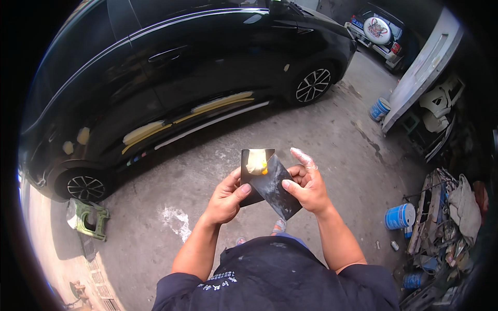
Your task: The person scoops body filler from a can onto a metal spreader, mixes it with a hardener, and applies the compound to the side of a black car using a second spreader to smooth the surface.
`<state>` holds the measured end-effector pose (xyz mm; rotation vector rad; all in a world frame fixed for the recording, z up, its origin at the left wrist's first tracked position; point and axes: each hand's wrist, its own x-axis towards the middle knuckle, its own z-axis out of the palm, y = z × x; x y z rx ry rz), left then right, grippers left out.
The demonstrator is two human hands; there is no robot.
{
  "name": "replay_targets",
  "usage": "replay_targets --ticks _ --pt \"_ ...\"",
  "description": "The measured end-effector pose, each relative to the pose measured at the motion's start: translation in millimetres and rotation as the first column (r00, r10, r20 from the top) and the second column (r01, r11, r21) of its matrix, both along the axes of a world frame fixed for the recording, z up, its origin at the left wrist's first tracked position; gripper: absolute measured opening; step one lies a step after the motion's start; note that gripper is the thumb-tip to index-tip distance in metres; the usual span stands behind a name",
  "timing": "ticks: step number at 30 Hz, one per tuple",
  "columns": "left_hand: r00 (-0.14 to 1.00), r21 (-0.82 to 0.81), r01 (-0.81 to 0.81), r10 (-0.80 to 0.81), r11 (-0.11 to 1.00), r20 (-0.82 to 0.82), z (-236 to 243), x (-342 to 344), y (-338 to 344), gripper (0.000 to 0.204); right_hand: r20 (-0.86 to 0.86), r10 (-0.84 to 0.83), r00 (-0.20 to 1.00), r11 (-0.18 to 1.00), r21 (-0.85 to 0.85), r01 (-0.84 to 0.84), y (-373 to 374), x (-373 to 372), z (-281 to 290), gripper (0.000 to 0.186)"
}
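Note:
My left hand [227,197] grips a dark flat plate [249,191] with a dollop of pale paste [256,159] and a bit of bright yellow on its upper part. My right hand [306,189] holds a second dark, smudged plate [282,202], thumb on its face, tilted across the first so that the two overlap. The right index finger is raised and wrapped in crinkled clear film or smeared with something pale. Beyond my hands stands a black car [197,62] with pale and yellow patches [145,132] along its lower doors and near the rear wheel.
A green stool [91,228] stands by the rear wheel. At right are blue cans [398,217], a heap of scrap [456,207], car panels [436,106] and a white upright panel [417,70]. Another vehicle [363,23] is parked behind. Concrete floor [150,202] surrounds my feet [278,226].

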<state>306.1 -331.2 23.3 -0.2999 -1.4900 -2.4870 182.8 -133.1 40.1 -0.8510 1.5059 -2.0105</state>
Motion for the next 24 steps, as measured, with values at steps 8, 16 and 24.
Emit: replay_targets --ticks 8,16,24 --pt "0.99 -0.688 -0.054 0.131 0.724 0.06 2.5 -2.0 2.7 0.049 -0.064 0.007 0.998 0.994 -0.106 -0.014 2.5 -14.8 24.6 0.074" --pt "0.963 0.111 0.141 -0.163 0.984 0.215 -8.7 -1.0 -8.1 0.056 -0.685 0.01 0.728 0.982 -0.132 -0.138 7.0 -23.1 58.8 0.066" --pt "0.966 0.116 0.138 -0.16 0.984 0.205 -26.8 7.1 -15.7 0.055 -0.435 0.37 0.821 0.929 0.2 -0.313 6.1 -20.6 30.9 0.068"
